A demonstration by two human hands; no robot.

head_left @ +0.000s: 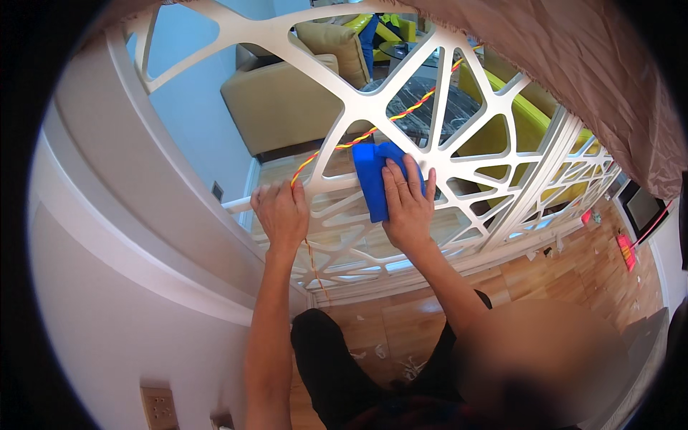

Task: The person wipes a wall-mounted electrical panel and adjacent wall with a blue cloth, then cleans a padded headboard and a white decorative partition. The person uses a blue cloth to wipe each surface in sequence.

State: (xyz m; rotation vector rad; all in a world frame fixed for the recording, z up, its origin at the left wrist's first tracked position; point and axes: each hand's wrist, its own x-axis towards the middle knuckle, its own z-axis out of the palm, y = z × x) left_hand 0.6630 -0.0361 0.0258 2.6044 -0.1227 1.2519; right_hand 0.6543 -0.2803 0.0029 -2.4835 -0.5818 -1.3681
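Observation:
A white openwork lattice panel (362,109) stands before me, its struts branching at odd angles. My right hand (410,208) presses a folded blue cloth (369,179) against the struts near the panel's middle. To its left, the fingers of my left hand (282,215) are wrapped round a strut at the panel's left side. A twisted red and yellow cord (403,115) slants across the panel down to my left hand and dangles below it. Whether the left fingers also pinch the cord, I cannot tell.
Behind the lattice are a beige sofa (279,100), a dark marble-look table (451,107) and yellow-green seating (494,140). Brown fabric (566,64) hangs at upper right. Paper scraps (380,351) and a pink packet (626,252) lie on the wooden floor (573,276). A wall socket (159,408) is at lower left.

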